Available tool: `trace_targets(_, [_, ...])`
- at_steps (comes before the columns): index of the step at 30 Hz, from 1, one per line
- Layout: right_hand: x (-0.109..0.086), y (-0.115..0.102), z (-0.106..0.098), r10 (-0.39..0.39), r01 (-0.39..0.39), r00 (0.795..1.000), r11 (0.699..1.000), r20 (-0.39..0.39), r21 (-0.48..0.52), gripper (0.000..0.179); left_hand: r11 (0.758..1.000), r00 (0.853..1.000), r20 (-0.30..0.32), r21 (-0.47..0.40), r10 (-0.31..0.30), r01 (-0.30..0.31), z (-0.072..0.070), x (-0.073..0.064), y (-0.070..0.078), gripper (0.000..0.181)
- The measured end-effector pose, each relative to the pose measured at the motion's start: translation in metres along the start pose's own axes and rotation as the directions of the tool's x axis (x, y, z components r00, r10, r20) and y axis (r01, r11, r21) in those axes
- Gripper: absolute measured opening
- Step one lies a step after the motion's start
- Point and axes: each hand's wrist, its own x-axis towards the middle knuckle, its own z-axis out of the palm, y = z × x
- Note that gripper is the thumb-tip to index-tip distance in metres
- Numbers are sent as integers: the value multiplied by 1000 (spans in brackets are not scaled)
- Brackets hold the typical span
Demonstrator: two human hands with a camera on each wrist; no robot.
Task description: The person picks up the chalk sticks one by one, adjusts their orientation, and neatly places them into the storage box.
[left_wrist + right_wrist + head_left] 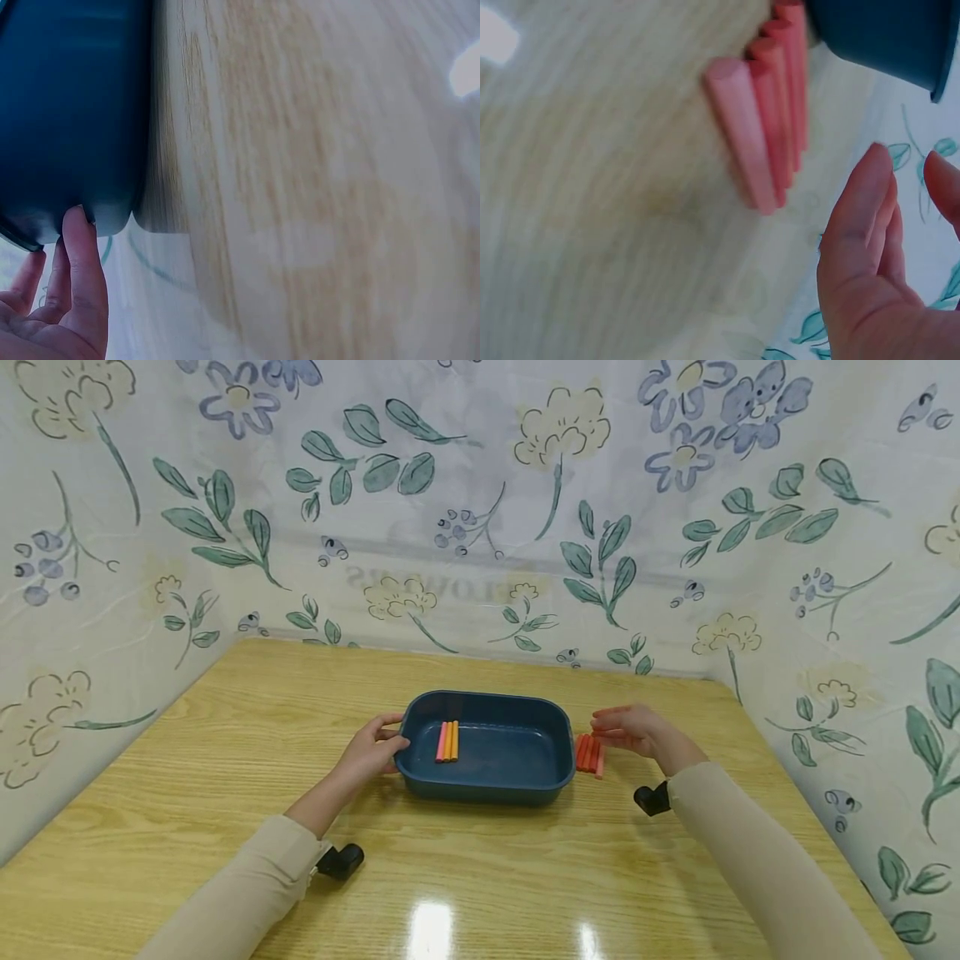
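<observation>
A dark blue rectangular tub (pixel 487 792) stands on the table. Inside it, near the left end, one pink (pixel 441 743) and two orange-yellow chalk-like sticks (pixel 452 742) lie side by side. My left hand (pixel 371 747) grips the tub's left end, its thumb at the rim; the left wrist view has fingertips (pixel 79 217) against the outer wall. Beyond the right end lie several red sticks (pixel 587 752) in a row, a paler pink one (pixel 739 131) outermost. Over them hovers my right hand (pixel 637 731), thumb and fingers apart in the right wrist view, with nothing seen between them.
The wood-grain table (pixel 480 877) reflects light at its front. Flower-printed cloth (pixel 480 527) encloses the back and both sides. A black wrist device (pixel 341 862) sits at the left sleeve, another black device (pixel 651 799) at the right.
</observation>
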Motion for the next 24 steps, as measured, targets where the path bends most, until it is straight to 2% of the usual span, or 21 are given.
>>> trace_targets(6, [-1, 11, -4, -12, 8, 997, 998, -79, -59, 53, 1000, 1000, -3, -4, -4, 4, 0, 0, 0, 50])
trace_targets(12, [0, 25, -7, 6, -20, 993, 993, -119, -116, 56, 1000, 1000, -6, 6, -1, 1, -1, -1, 0, 50])
trace_targets(18, [1, 35, -4, 33, -51, 995, 980, -97, -192, 64, 1000, 1000, -5, 11, 0, 0, -1, -1, -1, 49])
trace_targets(24, [1, 39, -5, 29, -51, 996, 957, -79, -287, 72, 1000, 1000, -3, 11, 4, -4, -1, -1, -2, 50])
